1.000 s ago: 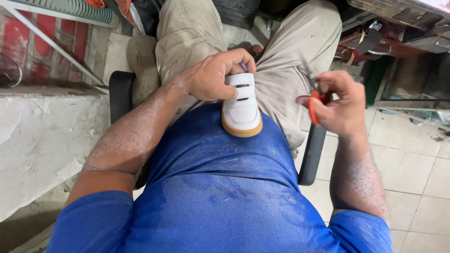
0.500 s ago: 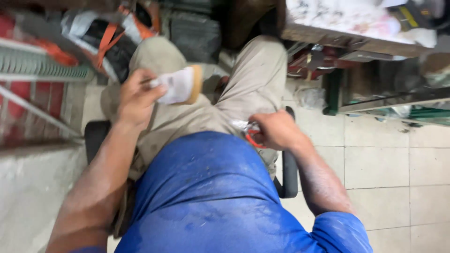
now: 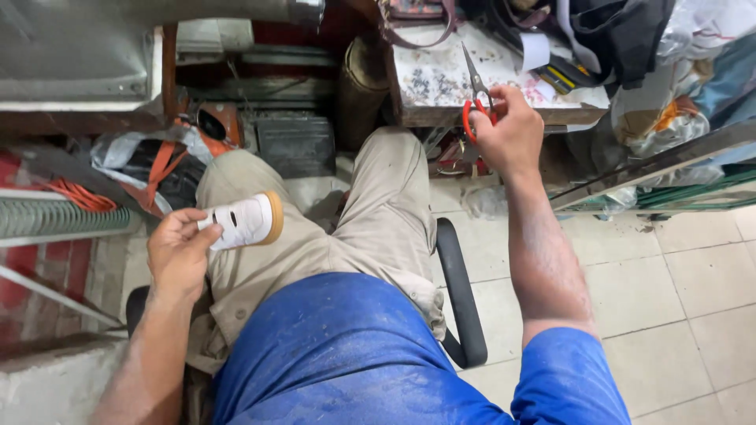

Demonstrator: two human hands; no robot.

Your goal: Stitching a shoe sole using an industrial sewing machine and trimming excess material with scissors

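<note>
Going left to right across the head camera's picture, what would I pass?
Orange cord → left hand → white shoe → chair armrest → right hand with red-handled scissors → tiled floor.

Two hands are in view: the left hand near left, and the right hand far right. One white shoe with a tan sole sits at the left. One pair of red-handled scissors is at the far right. One worn worktable stands far. One black chair armrest shows near the middle.
</note>
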